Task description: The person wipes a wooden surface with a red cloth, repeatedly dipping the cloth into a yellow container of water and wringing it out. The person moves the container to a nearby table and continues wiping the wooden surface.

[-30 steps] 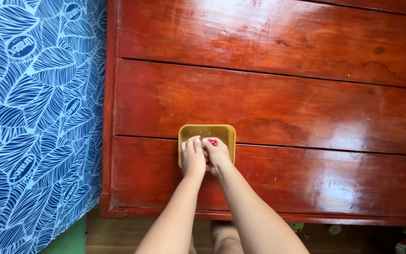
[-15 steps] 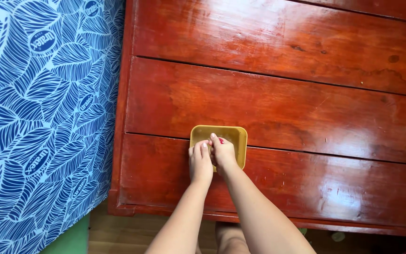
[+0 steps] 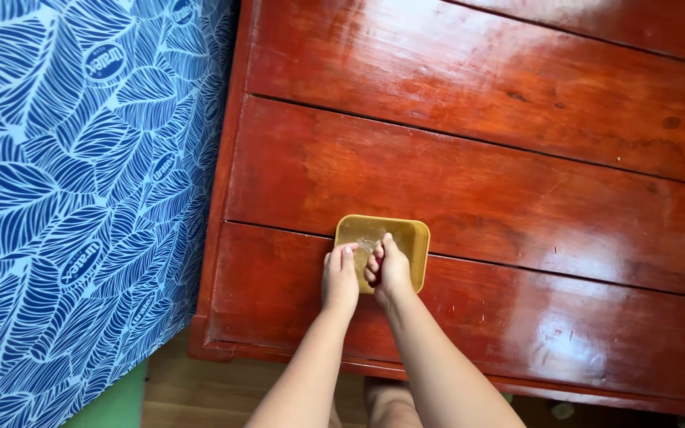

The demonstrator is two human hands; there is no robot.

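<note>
Both hands are at a small square yellow tray (image 3: 415,238) that sits on a red varnished wooden table (image 3: 517,182), across the seam between two boards near the front left corner.

Left hand (image 3: 340,277): lies on the tray's near left edge, fingers pressed together and flat; it seems to steady the tray rather than grasp it.

Right hand (image 3: 390,268): curled into a loose fist over the tray's middle, fingertips bunched together. Whether anything is pinched inside cannot be told (the knuckles hide it).

Progress, as a judgement: the work is mid-course. The tray floor shows a pale, glistening patch beyond the right fingers, and both hands are engaged inside or on the tray; nothing has been lifted out or set aside on the table.

Edges and room:
- Front edge of the table lies just below the wrists, so there is little margin toward the person.
- Left edge is near; a blue leaf-patterned cloth (image 3: 81,198) lies directly beside it.
- To the right and beyond the tray the boards give wide room for sliding.
</note>
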